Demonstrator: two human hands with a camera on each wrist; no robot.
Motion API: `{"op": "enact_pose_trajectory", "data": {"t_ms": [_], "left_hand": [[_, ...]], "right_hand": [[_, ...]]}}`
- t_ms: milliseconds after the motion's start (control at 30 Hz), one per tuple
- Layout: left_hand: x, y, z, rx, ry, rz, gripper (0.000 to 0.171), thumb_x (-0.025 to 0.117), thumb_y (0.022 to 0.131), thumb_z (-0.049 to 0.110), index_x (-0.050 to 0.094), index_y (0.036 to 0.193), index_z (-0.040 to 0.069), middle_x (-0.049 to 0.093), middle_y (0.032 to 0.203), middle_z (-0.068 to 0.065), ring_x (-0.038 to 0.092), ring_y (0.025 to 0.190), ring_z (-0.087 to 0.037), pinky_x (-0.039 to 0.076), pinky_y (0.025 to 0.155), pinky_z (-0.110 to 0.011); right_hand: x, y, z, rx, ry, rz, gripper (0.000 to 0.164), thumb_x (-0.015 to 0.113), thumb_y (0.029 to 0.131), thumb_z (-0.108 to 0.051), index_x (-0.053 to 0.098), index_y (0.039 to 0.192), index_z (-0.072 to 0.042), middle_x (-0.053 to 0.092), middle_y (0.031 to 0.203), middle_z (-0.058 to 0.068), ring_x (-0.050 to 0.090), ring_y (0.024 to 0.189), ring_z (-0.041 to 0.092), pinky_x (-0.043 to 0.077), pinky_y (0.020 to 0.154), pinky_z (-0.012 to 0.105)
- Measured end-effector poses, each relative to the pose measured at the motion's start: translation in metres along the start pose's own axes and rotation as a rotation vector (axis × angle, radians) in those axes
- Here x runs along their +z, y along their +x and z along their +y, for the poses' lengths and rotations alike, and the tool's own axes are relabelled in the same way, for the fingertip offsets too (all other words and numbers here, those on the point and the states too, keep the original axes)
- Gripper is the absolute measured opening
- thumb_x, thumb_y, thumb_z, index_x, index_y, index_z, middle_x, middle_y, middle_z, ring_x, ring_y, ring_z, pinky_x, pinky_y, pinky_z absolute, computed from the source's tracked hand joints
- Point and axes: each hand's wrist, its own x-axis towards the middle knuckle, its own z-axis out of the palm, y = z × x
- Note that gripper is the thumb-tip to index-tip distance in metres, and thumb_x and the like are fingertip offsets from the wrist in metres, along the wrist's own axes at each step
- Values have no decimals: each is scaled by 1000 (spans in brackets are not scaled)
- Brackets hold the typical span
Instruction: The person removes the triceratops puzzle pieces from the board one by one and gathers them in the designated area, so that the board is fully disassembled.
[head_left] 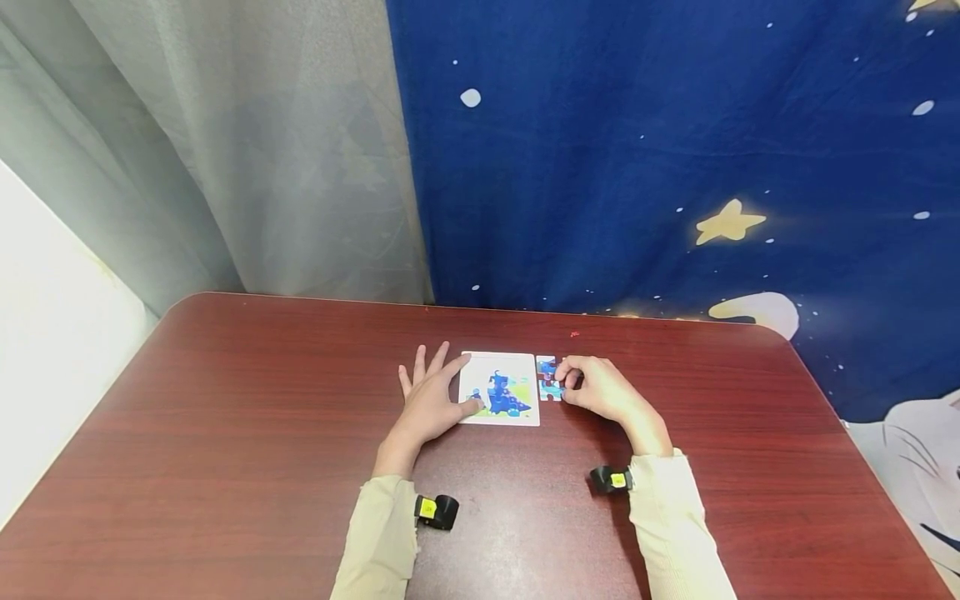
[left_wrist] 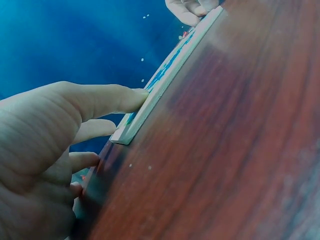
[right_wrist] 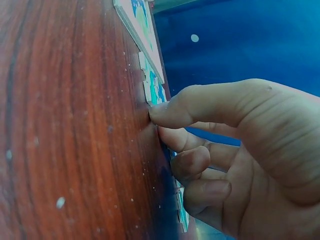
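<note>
A thin white-bordered puzzle board [head_left: 495,419] with a blue picture lies flat on the table. My left hand [head_left: 430,404] rests at its left side, fingers spread. The left thumb [left_wrist: 117,99] presses on the board's top near its edge. Just right of the board lie small blue-and-green puzzle pieces [head_left: 546,366], some partly hidden behind my right hand [head_left: 600,390]. That hand has curled fingers, with thumb and index finger pinching at the edge of a lower puzzle piece [head_left: 550,392]. More of the puzzle pieces [right_wrist: 182,212] show beneath the curled fingers in the right wrist view.
The reddish-brown table [head_left: 247,433] extends around both hands. A tiny red bit [head_left: 574,334] lies near its back edge. Behind stand a grey curtain [head_left: 300,167] and a blue starry curtain [head_left: 600,167]. Black wrist cameras [head_left: 442,512] sit by the sleeves.
</note>
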Motion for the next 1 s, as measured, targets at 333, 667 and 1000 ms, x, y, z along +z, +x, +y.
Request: {"op": "enact_pose_trajectory", "data": {"t_ms": [333, 667, 1000], "left_hand": [[-1, -1, 2, 2, -2, 2, 70, 74, 75, 30, 47, 138, 14, 20, 152, -13, -6, 139, -35, -14, 101, -60], [-1, -2, -1, 3, 10, 7, 70, 73, 75, 30, 47, 138, 14, 20, 152, -14, -6, 139, -36, -13, 101, -61], [1, -2, 0, -2, 17, 4, 70, 73, 74, 31, 48, 137, 15, 21, 151, -14, -5, 139, -36, -12, 101, -62]], "right_hand": [[-7, 0, -13, -2, -56, 58, 17, 70, 73, -3, 63, 88, -7, 54, 71, -2, 46, 61, 13, 40, 62, 30], [11, 12, -48, -94, -106, 27, 17, 71, 73, -7, 65, 89, -7, 55, 74, 0, 50, 69, 14, 41, 64, 30], [36, 29, -70, 70, -134, -71, 23, 70, 76, -7, 66, 99, -8, 49, 62, -2, 44, 56, 13, 36, 53, 27]]}}
